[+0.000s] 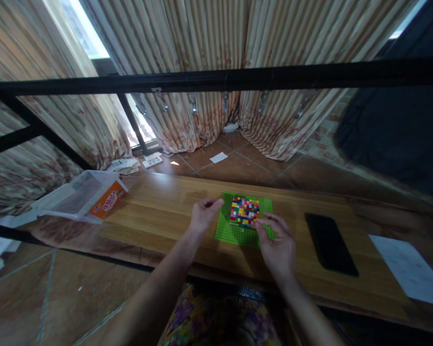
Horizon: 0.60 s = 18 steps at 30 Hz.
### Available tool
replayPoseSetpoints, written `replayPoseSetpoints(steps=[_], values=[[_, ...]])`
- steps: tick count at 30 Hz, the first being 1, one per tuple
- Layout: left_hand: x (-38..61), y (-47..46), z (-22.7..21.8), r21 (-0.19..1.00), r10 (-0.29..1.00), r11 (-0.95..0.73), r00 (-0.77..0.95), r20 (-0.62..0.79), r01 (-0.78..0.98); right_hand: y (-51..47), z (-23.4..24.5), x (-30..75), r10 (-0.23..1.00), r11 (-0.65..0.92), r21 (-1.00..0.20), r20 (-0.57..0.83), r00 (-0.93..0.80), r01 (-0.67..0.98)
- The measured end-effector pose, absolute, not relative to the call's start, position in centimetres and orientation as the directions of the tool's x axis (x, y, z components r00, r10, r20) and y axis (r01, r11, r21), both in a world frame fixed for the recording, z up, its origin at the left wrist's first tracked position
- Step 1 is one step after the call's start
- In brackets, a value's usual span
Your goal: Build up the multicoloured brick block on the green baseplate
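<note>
A bright green studded baseplate (223, 232) lies on the wooden bench, under a low, many-coloured block of small toy building bricks (244, 210). My right hand (278, 240) reaches over the plate's right side. Its thumb and forefinger come together at a toy brick on the block's front right corner, while the other fingers are partly spread. Just off the plate's left edge is my left hand (204, 215), fingers curled and thumb pointing towards the plate. Whatever may be between those fingertips is too small to make out.
Right of the plate lies a black phone-like slab (331, 244), with a white sheet (411, 266) beyond it. A clear plastic bin (84, 192) with an orange label stands at the bench's left end. A black metal rail (216, 80) crosses in front of the curtains (205, 43).
</note>
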<state>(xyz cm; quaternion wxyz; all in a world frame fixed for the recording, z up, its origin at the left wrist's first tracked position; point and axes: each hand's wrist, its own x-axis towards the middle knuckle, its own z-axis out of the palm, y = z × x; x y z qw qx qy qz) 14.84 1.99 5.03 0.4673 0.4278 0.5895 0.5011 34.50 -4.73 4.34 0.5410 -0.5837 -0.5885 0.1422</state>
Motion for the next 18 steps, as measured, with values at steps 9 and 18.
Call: replayPoseSetpoints(steps=[9,18], values=[[9.9,-2.3,2.9,0.788,0.99,0.055,-0.138,0.038,0.614,-10.1,1.4,36.1,0.913,0.131,-0.897,0.275,0.302,0.423],[12.7,-2.5,3.5,0.434,0.998,0.013,-0.038,0.049,0.901,-10.3,1.9,33.9,0.964,0.137,-0.913,0.212,0.16,0.385]])
